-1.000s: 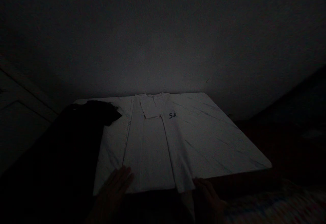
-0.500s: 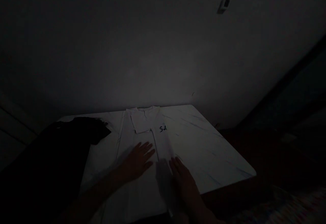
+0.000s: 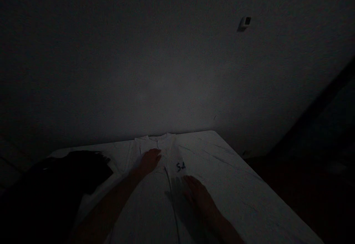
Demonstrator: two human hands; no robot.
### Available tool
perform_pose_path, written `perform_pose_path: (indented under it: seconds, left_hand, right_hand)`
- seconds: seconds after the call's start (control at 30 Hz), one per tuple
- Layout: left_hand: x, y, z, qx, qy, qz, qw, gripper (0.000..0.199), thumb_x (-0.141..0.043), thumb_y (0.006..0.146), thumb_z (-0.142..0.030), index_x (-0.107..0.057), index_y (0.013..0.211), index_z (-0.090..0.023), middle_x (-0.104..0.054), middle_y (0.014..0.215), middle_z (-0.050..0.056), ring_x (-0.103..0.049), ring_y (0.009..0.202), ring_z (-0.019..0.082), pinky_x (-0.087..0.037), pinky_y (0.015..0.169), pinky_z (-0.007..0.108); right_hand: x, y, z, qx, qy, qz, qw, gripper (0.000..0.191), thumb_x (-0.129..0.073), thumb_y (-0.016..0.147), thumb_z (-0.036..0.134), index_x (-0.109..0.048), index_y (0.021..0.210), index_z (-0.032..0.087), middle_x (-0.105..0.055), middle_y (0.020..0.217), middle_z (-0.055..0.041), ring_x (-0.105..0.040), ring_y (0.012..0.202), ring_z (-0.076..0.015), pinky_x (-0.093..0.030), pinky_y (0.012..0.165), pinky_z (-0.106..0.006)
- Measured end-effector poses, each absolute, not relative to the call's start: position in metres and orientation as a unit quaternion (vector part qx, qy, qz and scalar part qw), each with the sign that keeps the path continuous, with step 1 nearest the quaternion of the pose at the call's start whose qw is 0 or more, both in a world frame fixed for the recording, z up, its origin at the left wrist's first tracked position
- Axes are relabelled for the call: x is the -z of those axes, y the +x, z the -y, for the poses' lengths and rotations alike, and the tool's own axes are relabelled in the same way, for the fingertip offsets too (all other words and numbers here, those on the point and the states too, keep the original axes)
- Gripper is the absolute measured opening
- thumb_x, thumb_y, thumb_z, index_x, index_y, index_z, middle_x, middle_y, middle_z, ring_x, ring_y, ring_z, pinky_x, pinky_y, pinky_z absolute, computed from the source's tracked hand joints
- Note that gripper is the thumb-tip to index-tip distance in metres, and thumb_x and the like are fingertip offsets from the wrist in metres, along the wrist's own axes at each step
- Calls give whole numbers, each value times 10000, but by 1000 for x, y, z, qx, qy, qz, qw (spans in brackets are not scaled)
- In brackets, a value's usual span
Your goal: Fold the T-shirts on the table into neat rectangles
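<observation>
A white garment (image 3: 155, 207) with a neckline and dark lettering lies lengthwise on the table, its right side folded inward along a long edge. Over its upper part, near the collar, my left hand (image 3: 151, 159) rests with fingers laid on the cloth. My right hand (image 3: 196, 190) lies flat along the garment's right edge, just below the lettering, with fingers stretched out. Neither hand visibly grips anything. Dim light hides the finer finger detail.
The pale, marble-patterned table (image 3: 235, 185) stands against a grey wall (image 3: 177, 70). Black clothing (image 3: 55, 188) is spread at the left. A small white fixture (image 3: 245, 21) is mounted on the wall. Dark floor lies beyond the table's right edge.
My left hand has slid up the garment toward the collar. My right hand stays by the right edge, now nearer the lettering. The view has tilted upward.
</observation>
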State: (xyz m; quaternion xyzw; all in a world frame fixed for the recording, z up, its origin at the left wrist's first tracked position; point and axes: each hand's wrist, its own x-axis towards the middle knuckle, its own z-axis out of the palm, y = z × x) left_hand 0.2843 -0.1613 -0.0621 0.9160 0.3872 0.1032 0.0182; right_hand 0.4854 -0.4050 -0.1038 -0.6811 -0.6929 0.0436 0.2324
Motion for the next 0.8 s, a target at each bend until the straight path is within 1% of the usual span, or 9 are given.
perform_pose_path:
  seconds: [0.1,0.17,0.23,0.33,0.5,0.6,0.67,0.73,0.8]
  left_hand:
    - [52,273,114,-107,882,-460,-2,367,-407,1009,-274,-636,1277,-175,-662,1300,168,-597,1228,291,-447,1053,439]
    - [52,264,94,-98,863,-495,-10,313,-456,982,-284,-683,1157,-159,-681,1195,188,-626,1148,314,-469,994,448]
    - [56,258,85,-90,853,-514,-13,252,-511,956,-307,-701,1045,-169,-687,1113,171,-638,1088,305,-472,962,432]
    - [64,255,81,-93,841,-534,-12,213,-532,949,-331,-685,1015,-197,-680,1102,136,-623,1082,286,-461,949,416]
    - [69,259,79,-108,829,-548,4,169,-513,956,-301,-649,962,-200,-674,1066,124,-613,1089,287,-454,917,405]
    - [68,255,76,-116,836,-536,22,142,-491,968,-286,-612,954,-212,-683,1008,97,-632,1059,267,-453,895,379]
    - [69,249,73,-146,833,-529,71,127,-462,982,-290,-572,967,-229,-687,920,54,-664,950,226,-469,834,339]
    - [73,242,70,-211,811,-525,147,92,-451,977,-284,-534,969,-247,-681,866,15,-675,849,190,-483,771,306]
    - [77,237,67,-273,777,-527,209,71,-468,951,-288,-521,986,-256,-679,854,-1,-681,825,182,-502,757,302]
  right_hand:
    - [59,510,304,-73,-668,699,246,457,-397,1014,308,-594,1405,176,-648,1377,-133,-598,1265,-254,-449,1085,-386]
    - [41,514,238,-66,-678,701,212,428,-398,1013,267,-627,1361,167,-667,1347,-132,-604,1246,-244,-434,1078,-358]
    - [35,510,184,-56,-683,706,179,401,-409,1010,232,-647,1327,173,-674,1337,-117,-600,1238,-228,-427,1053,-320]
    - [41,501,130,-48,-685,709,157,357,-441,1006,238,-669,1272,174,-691,1293,-111,-607,1198,-220,-431,991,-294]
    - [58,500,100,-41,-696,704,132,308,-471,1013,341,-735,1062,189,-724,1160,-107,-612,1129,-224,-397,951,-318]
    - [64,506,97,-39,-700,701,129,313,-460,1018,355,-728,1073,204,-715,1172,-96,-588,1148,-226,-361,967,-336]
    - [67,510,96,-38,-703,699,128,312,-451,1021,344,-720,1095,204,-713,1172,-94,-581,1147,-226,-347,965,-336]
    - [69,513,96,-35,-706,695,127,311,-452,1020,337,-716,1100,195,-714,1160,-98,-581,1139,-229,-340,960,-337]
    - [71,513,96,-31,-709,693,129,312,-456,1020,340,-712,1109,186,-709,1167,-104,-577,1144,-234,-332,963,-344]
